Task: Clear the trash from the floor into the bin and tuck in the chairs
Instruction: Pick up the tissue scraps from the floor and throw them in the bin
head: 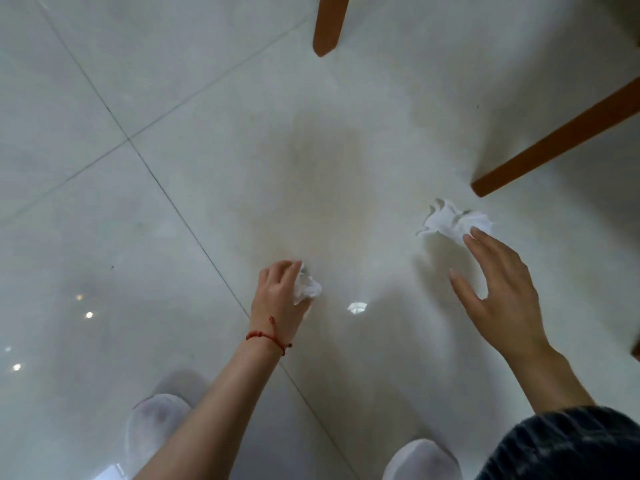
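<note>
A crumpled white tissue (pixel 455 221) lies on the pale tiled floor (pixel 173 98), just beside the foot of a wooden chair leg (pixel 554 140). The right hand (pixel 498 289) hangs over it with fingers spread wide, fingertips at its edge, gripping nothing. The left hand (pixel 280 296), a red string bracelet (pixel 268 337) on its wrist, is closed around a second tissue wad (pixel 306 287). Another chair leg (pixel 329 22) stands farther off.

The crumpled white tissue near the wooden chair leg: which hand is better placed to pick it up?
Right. The open right hand nearly touches that crumpled white tissue; the left hand already grips another white paper wad.
</note>
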`<move>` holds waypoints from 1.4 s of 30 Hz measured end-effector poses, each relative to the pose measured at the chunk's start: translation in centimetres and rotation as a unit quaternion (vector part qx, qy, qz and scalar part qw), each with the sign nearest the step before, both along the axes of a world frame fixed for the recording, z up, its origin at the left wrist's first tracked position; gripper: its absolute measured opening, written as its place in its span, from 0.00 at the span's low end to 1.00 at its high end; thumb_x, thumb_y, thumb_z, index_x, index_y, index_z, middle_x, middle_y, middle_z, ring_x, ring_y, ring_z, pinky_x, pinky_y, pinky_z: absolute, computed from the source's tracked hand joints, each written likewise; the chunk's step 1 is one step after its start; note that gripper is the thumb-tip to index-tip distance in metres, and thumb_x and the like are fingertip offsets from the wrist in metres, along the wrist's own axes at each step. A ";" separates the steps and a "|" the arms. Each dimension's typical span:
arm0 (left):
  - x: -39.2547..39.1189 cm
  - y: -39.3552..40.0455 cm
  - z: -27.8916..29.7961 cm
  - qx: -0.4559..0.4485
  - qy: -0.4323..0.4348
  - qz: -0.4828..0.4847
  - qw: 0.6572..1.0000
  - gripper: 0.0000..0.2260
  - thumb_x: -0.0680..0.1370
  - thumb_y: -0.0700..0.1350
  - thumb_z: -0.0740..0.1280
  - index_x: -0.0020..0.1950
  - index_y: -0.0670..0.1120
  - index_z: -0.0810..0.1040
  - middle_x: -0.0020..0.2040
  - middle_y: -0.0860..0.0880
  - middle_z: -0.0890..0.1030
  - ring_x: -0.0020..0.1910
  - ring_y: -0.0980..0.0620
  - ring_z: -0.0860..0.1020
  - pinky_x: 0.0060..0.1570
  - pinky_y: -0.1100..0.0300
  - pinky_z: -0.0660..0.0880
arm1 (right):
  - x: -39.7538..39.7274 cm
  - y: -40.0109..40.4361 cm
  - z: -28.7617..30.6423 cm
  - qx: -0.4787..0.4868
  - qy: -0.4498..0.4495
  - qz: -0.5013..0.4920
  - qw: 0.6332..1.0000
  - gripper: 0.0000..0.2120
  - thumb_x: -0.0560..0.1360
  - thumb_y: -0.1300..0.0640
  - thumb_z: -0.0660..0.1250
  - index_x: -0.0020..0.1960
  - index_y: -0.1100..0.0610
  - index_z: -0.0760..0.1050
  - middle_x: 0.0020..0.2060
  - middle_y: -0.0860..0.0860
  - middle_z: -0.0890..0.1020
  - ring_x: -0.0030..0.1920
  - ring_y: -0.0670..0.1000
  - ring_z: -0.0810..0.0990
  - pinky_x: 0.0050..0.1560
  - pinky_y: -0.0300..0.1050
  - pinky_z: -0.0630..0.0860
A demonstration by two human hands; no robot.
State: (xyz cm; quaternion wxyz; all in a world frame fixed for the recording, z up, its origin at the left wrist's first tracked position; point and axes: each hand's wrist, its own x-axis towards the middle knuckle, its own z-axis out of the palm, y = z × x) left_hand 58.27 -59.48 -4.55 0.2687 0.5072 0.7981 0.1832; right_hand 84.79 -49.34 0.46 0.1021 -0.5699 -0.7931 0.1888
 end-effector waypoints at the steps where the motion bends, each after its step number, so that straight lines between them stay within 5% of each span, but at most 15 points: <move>1: 0.0 0.2 -0.3 0.010 0.009 0.008 1.000 0.20 0.66 0.37 0.74 0.57 0.38 0.77 0.53 0.38 0.78 0.53 0.38 0.74 0.47 0.54 0.72 | -0.1 0.3 -0.5 0.005 0.005 0.001 1.000 0.25 0.74 0.48 0.60 0.67 0.58 0.66 0.67 0.58 0.71 0.67 0.57 0.69 0.64 0.51 0.64; 9: -0.1 1.8 -0.4 0.014 -0.066 0.225 0.972 0.09 0.67 0.38 0.72 0.46 0.43 0.83 0.42 0.44 0.83 0.39 0.48 0.78 0.37 0.68 0.66 | -0.5 0.9 -2.8 0.039 0.033 -0.002 0.999 0.24 0.75 0.46 0.57 0.66 0.57 0.68 0.66 0.56 0.73 0.66 0.52 0.66 0.63 0.50 0.65; 15: 1.4 2.0 0.0 -0.022 -0.331 0.388 0.860 0.05 0.67 0.39 0.73 0.37 0.49 0.81 0.30 0.49 0.81 0.32 0.52 0.78 0.42 0.57 0.76 | -0.2 1.7 -3.2 0.043 0.058 -0.043 0.996 0.23 0.75 0.50 0.62 0.67 0.58 0.67 0.67 0.55 0.72 0.67 0.51 0.65 0.64 0.50 0.64; 19: 2.8 2.1 -0.1 -0.016 -0.403 0.406 0.820 0.02 0.68 0.39 0.73 0.38 0.44 0.82 0.26 0.50 0.79 0.26 0.56 0.77 0.33 0.63 0.78 | -0.2 2.9 -3.6 0.018 0.060 -0.104 0.993 0.24 0.74 0.52 0.66 0.67 0.58 0.67 0.67 0.56 0.70 0.67 0.55 0.66 0.65 0.56 0.66; 25: 4.2 2.7 0.4 -0.005 -0.429 0.400 0.810 0.04 0.69 0.36 0.71 0.35 0.44 0.81 0.35 0.43 0.79 0.33 0.50 0.78 0.31 0.65 0.77 | -1.2 5.0 -5.2 -0.049 0.036 -0.127 0.990 0.29 0.72 0.46 0.67 0.69 0.55 0.65 0.70 0.54 0.67 0.69 0.54 0.63 0.66 0.54 0.65; 32: 4.2 2.8 0.4 0.003 -0.424 0.400 0.812 0.04 0.68 0.37 0.72 0.37 0.45 0.81 0.33 0.45 0.80 0.28 0.57 0.78 0.30 0.65 0.78 | -3.7 5.8 -6.9 -0.022 -0.019 -0.135 0.990 0.26 0.69 0.42 0.68 0.62 0.54 0.71 0.64 0.53 0.72 0.66 0.56 0.65 0.62 0.55 0.68; 38: 4.1 2.8 0.4 0.001 -0.416 0.395 0.819 0.02 0.68 0.38 0.73 0.39 0.44 0.82 0.32 0.46 0.80 0.28 0.57 0.78 0.32 0.64 0.79 | -4.9 6.0 -7.7 0.014 0.030 -0.148 0.989 0.13 0.74 0.55 0.64 0.58 0.55 0.76 0.58 0.54 0.77 0.60 0.57 0.69 0.55 0.48 0.68; 42: 4.1 3.2 0.2 -0.003 -0.413 0.399 0.819 0.03 0.68 0.38 0.73 0.39 0.45 0.82 0.31 0.47 0.80 0.28 0.55 0.78 0.38 0.57 0.78 | -5.2 5.7 -7.5 0.003 0.105 -0.155 0.982 0.11 0.75 0.60 0.63 0.57 0.57 0.78 0.53 0.55 0.79 0.55 0.54 0.72 0.47 0.34 0.64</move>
